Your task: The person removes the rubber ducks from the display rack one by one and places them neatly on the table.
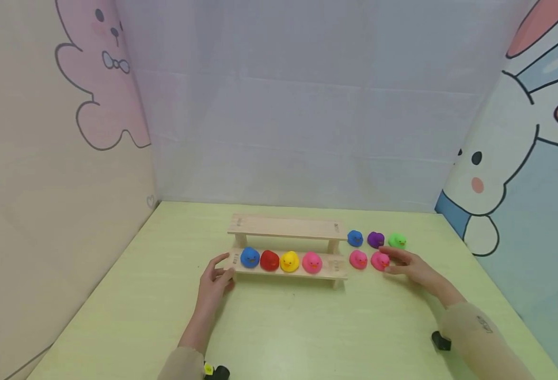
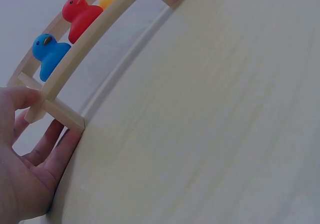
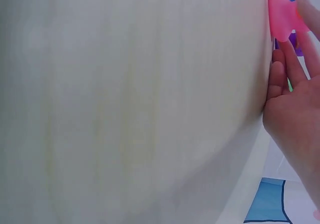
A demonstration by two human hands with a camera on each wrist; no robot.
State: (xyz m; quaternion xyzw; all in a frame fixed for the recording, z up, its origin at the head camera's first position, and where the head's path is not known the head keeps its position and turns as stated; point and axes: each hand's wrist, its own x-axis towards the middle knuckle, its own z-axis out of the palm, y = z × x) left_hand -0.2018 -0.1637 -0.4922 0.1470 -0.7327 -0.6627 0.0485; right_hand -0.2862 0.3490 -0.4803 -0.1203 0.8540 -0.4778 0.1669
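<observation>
Four multicoloured rubber ducks (image 1: pixel 290 262) are seated on the two-tier pale wooden rack (image 1: pixel 285 227) at lower centre, its left end clamped by the left grip (image 1: pixel 214 282); five rubber ducks (image 1: pixel 375 240) apparently remain on the pale-green bench (image 1: pixel 307 327), lower right, one bright-pink rubber duck (image 1: pixel 379 260) pinched by the right grip (image 1: pixel 414 266)

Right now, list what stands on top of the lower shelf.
From left in the head view, the lower shelf bears a blue duck, red duck, yellow duck and pink duck. Whatever lies directly beneath them is covered.
</observation>
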